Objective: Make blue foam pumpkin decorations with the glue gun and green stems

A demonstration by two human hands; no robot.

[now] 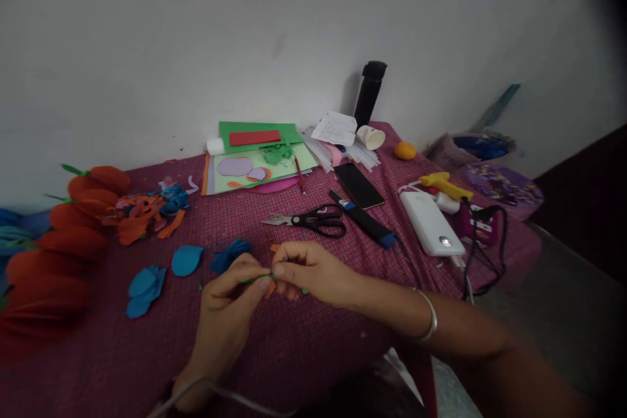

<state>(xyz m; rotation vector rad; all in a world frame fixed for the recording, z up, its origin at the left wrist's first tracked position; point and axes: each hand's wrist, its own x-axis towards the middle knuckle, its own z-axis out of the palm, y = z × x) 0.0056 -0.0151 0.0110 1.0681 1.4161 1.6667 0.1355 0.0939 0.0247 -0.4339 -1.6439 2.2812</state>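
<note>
Head view: a thin green paper strip (255, 279) sits just above the counter (318, 353), pinched between the left hand (228, 304) and right hand (308, 271), fingertips closed on it, seemingly to keep it taut. Blue paper petals (147, 284) lie nearby, and scissors (313, 219) rest beyond, within reach.

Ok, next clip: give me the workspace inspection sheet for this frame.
Surface: table under a maroon checked cloth, with paper scraps scattered on it.
Things in hand: thin green strip, an orange bit beside it; blue paper petals close by.
Clutter: scissors, phone, power bank, glue gun, coloured sheets, orange paper shapes.
Hands: left hand and right hand both pinch the green strip with their fingers.
Cables: black cable loops past the table's right edge.
Surroundings: white wall; black bottle against it.
</note>
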